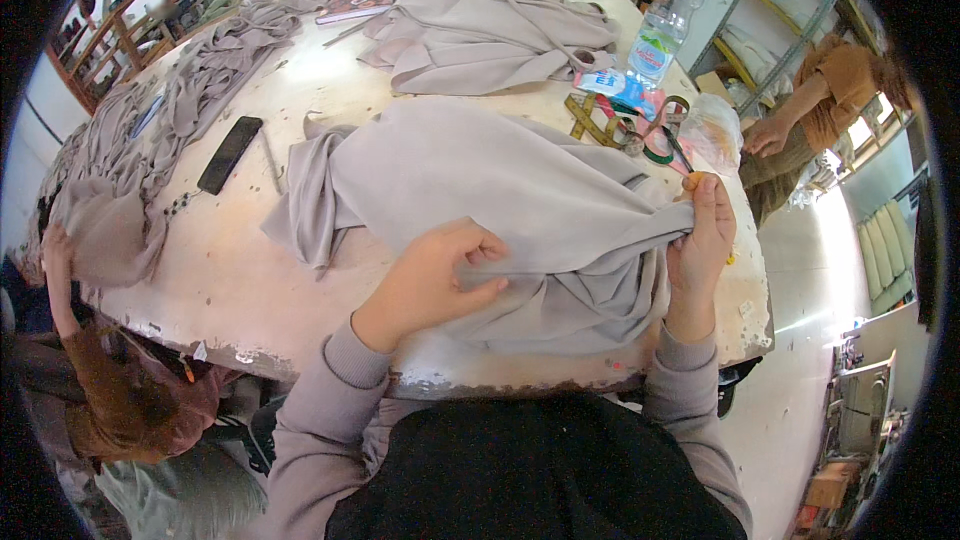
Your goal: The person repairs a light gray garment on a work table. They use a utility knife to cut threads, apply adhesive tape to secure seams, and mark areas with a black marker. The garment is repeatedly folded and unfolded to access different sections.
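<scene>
A large piece of grey fabric [480, 185] lies rumpled over the table's near middle, its folds gathered toward the front edge. My right hand [703, 240] pinches the right end of the fabric between thumb and fingers. Over the fabric's front part is my left hand [435, 275], fingers curved and thumb apart, with nothing between them; whether its fingertips touch the cloth is unclear. Scissors [680, 148] with an orange handle lie just beyond my right hand, partly hidden by it.
A tape measure [592, 122], a clear plastic bag [712, 130] and a water bottle [665, 15] are at the table's right. More grey fabric [490, 30] lies at the back. A black phone [230, 155] lies left. Other people's hands [768, 133] show at both sides.
</scene>
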A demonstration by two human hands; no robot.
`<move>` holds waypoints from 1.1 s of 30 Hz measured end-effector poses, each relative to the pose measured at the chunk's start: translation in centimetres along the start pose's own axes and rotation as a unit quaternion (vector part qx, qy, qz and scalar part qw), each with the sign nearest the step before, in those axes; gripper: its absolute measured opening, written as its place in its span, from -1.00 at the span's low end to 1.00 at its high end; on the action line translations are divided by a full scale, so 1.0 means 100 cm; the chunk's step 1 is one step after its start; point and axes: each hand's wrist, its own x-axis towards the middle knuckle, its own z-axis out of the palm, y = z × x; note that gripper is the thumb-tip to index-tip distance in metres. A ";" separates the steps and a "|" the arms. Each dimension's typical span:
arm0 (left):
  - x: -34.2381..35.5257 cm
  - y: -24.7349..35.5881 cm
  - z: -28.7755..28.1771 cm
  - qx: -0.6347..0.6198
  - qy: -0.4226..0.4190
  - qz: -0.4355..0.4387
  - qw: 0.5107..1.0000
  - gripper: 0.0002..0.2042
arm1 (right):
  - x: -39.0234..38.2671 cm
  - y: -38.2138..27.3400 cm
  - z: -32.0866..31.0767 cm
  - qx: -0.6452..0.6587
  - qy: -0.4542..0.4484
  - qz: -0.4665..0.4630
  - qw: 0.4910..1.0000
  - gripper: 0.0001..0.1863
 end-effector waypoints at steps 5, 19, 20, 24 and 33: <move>0.002 -0.009 0.011 0.182 0.036 0.036 0.982 -0.78 | -0.003 -0.009 -0.003 0.028 0.032 0.009 0.999 -0.74; 0.001 -0.033 -0.007 -0.006 0.046 -0.197 0.979 -0.76 | 0.038 0.002 -0.041 -0.578 0.022 -0.150 0.802 -0.61; 0.001 -0.035 -0.007 0.004 0.031 -0.206 0.978 -0.76 | 0.032 0.006 -0.034 -0.592 0.009 -0.209 0.778 -0.61; 0.002 -0.039 -0.008 0.016 0.013 -0.217 0.976 -0.75 | 0.012 0.003 -0.015 -0.501 -0.082 -0.082 0.857 -0.60; 0.004 -0.001 0.011 -0.083 0.022 -0.041 0.995 -0.84 | -0.043 0.012 0.052 -0.342 -0.384 -0.303 0.803 -0.69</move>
